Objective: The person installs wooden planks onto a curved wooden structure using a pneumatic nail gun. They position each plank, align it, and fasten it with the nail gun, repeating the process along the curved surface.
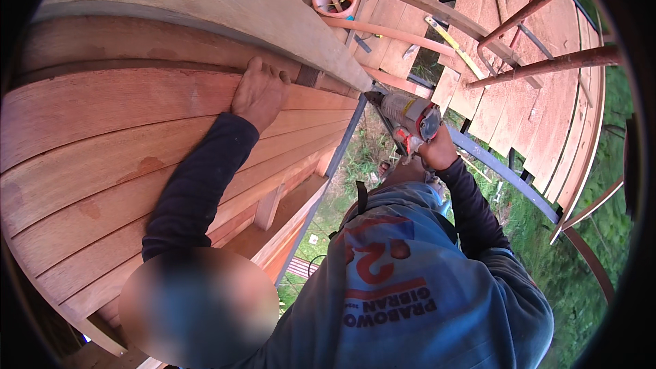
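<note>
My left hand [261, 94] lies on the uppermost of several reddish wooden planks [123, 99]. Its bent fingers curl over that plank's top edge, below a broad weathered beam [205, 0]; the fingertips are partly hidden. In my right hand [439, 150] is a power drill [408, 111] with a grey body and a red part near the grip, my fingers wrapped round its handle. The drill's dark front end points up and left, close to the end of the beam and a dark metal post [350, 133]. What its tip touches I cannot make out.
Beyond the drill lies a plank deck [512, 96] with a pink bucket [334, 0], a yellow spirit level [454, 48] and curved rails. Rusty metal bars [547, 68] cross at the right. Grass [321, 212] shows far below through the gap beside me.
</note>
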Available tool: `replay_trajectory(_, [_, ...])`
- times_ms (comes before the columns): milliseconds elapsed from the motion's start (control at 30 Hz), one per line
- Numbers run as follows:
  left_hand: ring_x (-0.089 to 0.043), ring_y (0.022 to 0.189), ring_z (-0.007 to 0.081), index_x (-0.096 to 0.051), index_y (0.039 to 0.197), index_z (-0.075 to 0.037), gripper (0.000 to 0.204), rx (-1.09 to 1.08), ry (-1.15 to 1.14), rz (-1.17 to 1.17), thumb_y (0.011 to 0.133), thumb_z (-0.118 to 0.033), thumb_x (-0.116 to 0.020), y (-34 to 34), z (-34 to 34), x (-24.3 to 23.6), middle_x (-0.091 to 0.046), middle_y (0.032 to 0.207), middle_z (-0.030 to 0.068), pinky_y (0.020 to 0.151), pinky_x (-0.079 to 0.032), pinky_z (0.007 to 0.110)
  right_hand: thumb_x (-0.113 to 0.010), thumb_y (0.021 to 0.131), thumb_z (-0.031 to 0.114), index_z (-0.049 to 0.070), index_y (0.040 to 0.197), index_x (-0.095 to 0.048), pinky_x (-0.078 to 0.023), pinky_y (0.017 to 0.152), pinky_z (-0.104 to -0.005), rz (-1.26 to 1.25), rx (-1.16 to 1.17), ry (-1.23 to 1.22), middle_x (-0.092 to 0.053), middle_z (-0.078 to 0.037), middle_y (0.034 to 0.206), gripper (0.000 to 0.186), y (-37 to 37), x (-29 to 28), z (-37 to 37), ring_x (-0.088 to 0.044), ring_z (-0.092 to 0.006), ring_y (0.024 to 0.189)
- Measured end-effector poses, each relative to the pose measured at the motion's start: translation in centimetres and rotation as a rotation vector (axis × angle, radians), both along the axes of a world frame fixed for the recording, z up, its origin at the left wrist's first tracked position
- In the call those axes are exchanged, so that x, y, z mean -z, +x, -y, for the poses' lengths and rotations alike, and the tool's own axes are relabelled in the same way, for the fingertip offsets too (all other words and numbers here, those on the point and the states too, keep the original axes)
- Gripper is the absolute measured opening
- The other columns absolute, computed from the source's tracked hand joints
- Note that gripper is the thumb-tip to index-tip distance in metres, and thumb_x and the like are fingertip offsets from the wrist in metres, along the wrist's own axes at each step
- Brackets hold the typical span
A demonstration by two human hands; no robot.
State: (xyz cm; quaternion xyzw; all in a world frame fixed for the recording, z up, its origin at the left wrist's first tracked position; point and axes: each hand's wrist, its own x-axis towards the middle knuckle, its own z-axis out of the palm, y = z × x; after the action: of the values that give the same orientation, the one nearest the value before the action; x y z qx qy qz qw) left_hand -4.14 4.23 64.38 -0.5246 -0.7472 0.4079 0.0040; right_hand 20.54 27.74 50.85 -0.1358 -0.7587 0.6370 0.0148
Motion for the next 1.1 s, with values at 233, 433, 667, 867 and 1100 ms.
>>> replay_trajectory(233, [-0.061,0.089,0.0187,-0.071,0.095,-0.009,0.019,0.010,0.014,0.044,0.088,-0.014,-0.054,0.3,-0.1,0.2,-0.066,0.084,0.0057,0.088,-0.036,0.036,-0.077,0.076,0.014,-0.003,0.120,-0.059,-0.049,0.088,-0.0348,0.081,0.144,-0.011,-0.067,-0.015,0.108,0.050,2.6,1.3,1.1,-0.064,-0.0243,0.097])
replay_trajectory(433, [-0.059,0.093,0.0198,-0.070,0.093,-0.008,0.018,0.084,0.049,0.035,0.087,-0.013,-0.054,0.2,0.5,1.4,-0.066,0.085,0.0070,0.086,-0.036,0.037,-0.077,0.076,0.016,-0.003,0.115,-0.062,-0.051,0.085,-0.0356,0.036,0.152,-0.037,-0.069,-0.016,0.102,0.046,3.5,0.8,2.3,-0.065,-0.0233,0.093])
replay_trajectory(667, [-0.059,0.092,0.0218,-0.070,0.090,-0.008,0.017,0.071,0.046,0.095,0.084,-0.011,-0.055,0.4,0.3,0.7,-0.068,0.088,0.0095,0.086,-0.035,0.036,-0.079,0.076,0.015,-0.005,0.110,-0.064,-0.052,0.077,-0.0341,-0.039,0.253,-0.129,-0.071,-0.013,0.095,0.042,2.4,1.1,4.9,-0.065,-0.0187,0.084])
replay_trajectory(867, [-0.059,0.090,0.0223,-0.070,0.089,-0.007,0.015,0.053,0.038,0.099,0.084,-0.011,-0.055,0.0,0.2,0.7,-0.068,0.087,0.0106,0.085,-0.034,0.036,-0.061,0.081,-0.003,-0.003,0.108,-0.064,-0.053,0.058,-0.0304,-0.062,0.351,-0.408,-0.070,-0.009,0.088,0.027,0.2,5.1,5.7,-0.066,-0.0145,0.069])
replay_trajectory(1100, [-0.059,0.090,0.0202,-0.070,0.089,-0.008,0.017,0.021,-0.052,0.073,0.087,-0.014,-0.054,0.8,-0.1,0.8,-0.068,0.087,0.0093,0.084,-0.034,0.036,-0.066,0.087,0.005,0.001,0.117,-0.059,-0.050,0.069,-0.0283,-0.071,0.600,-0.884,-0.066,-0.004,0.096,0.031,-2.8,6.7,6.9,-0.062,-0.0122,0.079])
